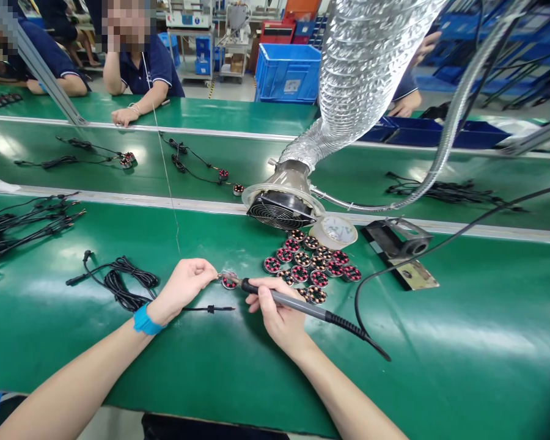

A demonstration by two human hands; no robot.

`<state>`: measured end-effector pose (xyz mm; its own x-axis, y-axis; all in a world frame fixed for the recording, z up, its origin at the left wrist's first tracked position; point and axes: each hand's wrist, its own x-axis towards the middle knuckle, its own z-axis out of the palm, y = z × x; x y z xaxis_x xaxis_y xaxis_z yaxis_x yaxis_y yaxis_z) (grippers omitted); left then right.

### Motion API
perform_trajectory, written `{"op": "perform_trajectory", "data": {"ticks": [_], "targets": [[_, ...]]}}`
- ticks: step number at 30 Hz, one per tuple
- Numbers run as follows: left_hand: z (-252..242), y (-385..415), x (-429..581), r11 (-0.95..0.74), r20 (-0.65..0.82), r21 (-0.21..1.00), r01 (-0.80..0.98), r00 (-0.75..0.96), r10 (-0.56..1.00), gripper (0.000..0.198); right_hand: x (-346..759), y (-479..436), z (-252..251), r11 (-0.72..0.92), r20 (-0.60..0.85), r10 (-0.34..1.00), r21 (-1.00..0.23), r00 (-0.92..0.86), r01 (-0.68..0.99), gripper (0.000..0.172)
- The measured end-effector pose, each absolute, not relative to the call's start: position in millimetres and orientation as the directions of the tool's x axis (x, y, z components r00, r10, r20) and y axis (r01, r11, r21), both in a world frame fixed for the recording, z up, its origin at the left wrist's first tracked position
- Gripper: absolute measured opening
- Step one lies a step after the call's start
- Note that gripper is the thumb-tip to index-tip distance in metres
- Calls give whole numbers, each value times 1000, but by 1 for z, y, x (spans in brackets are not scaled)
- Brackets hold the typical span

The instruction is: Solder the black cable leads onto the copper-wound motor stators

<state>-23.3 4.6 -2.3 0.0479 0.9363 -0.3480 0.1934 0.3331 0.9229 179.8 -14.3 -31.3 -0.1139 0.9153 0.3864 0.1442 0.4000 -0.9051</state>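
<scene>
My right hand (279,311) is closed around a soldering iron (297,303), its tip pointing left at a small round motor stator (230,280) with red-and-black windings. On the stator's left side, my left hand (190,281) pinches a thin wire whose end meets the stator; whether it is solder or a cable lead I cannot tell. A fine strand (167,177) hangs from above and ends behind that hand. Below it lies a coiled black cable (123,284), with one bare-ended lead (220,309) reaching right. Several more stators (301,274) are grouped beyond my right hand.
A fume extractor (282,208) on a silver duct (362,61) hangs over the stators. Behind them sits a tape roll (334,231); right of it stands an iron holder (401,238). Black cables (18,229) lie at left. Across the bench, a person in dark blue (165,76) sits.
</scene>
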Motion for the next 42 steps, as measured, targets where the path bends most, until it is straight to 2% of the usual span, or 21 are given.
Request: {"op": "perform_trajectory", "data": {"ticks": [11, 29, 42], "targets": [[5, 5, -22, 338, -356, 917, 213, 51, 933, 23, 180, -15, -31, 371, 361, 928, -913, -91, 167, 26], [5, 3, -21, 341, -356, 915, 216, 34, 934, 24, 179, -14, -31, 368, 355, 927, -922, -119, 122, 23], [3, 4, -21, 339, -354, 916, 216, 32, 935, 20, 181, -13, -31, 340, 334, 940, -931, -65, 130, 28]]}}
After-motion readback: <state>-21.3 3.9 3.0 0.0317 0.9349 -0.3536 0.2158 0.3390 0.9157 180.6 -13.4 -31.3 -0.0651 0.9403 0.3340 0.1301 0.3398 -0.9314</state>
